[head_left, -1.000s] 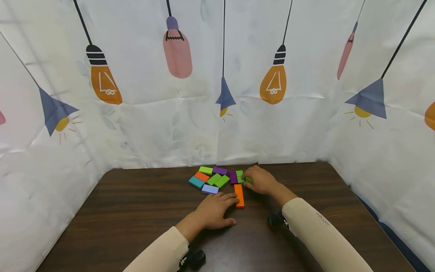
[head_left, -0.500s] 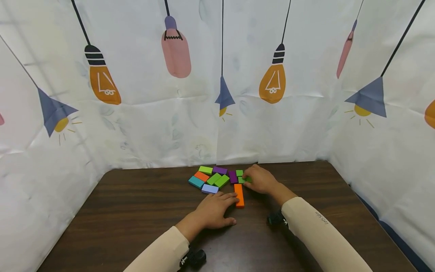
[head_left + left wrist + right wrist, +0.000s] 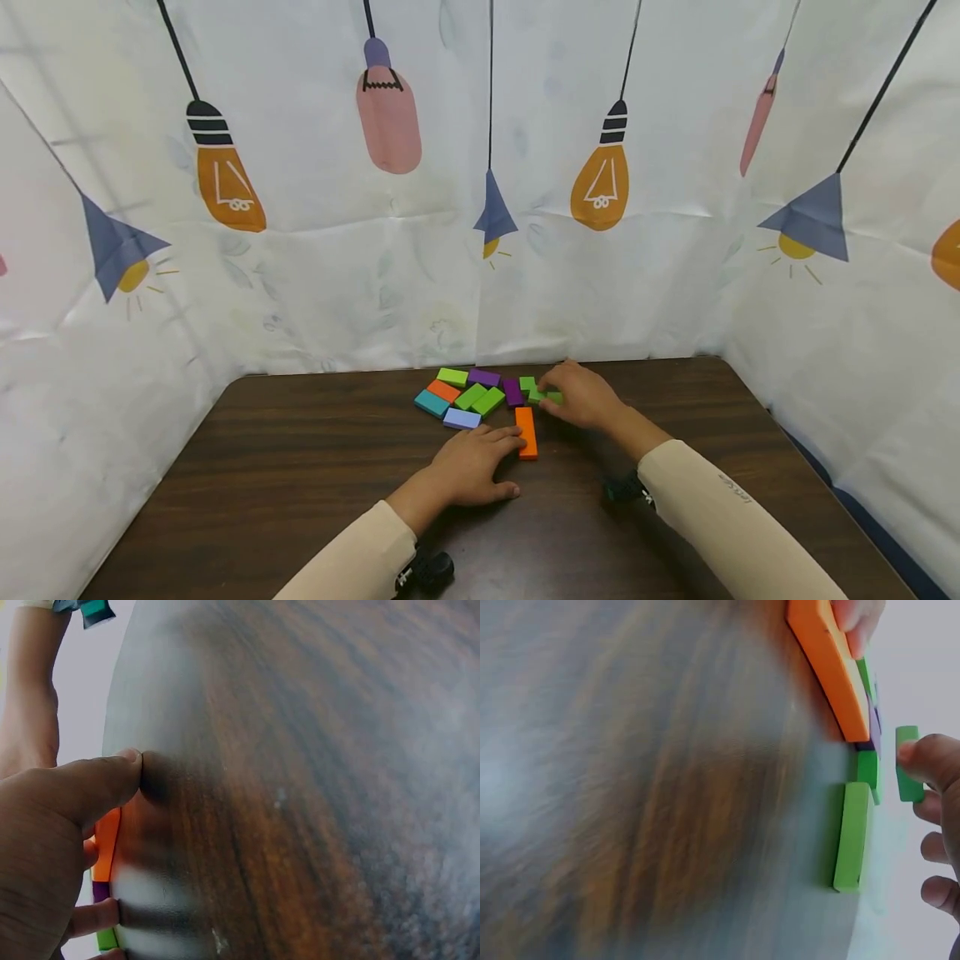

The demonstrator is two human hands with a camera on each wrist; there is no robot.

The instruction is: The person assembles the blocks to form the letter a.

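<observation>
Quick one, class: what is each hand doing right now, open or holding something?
Left hand: open, fingertips touching the orange block.
Right hand: closed, pinching a small green block between thumb and fingers.

Cream sleeves (image 3: pixel 354 553), the right seemingly lettered, meet dark wrist devices (image 3: pixel 435 571).

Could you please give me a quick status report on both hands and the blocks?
Right hand pinches a small green block, apparently raised. Left hand touches the orange block. Another green block lies near the right hand, possible obstacle.
</observation>
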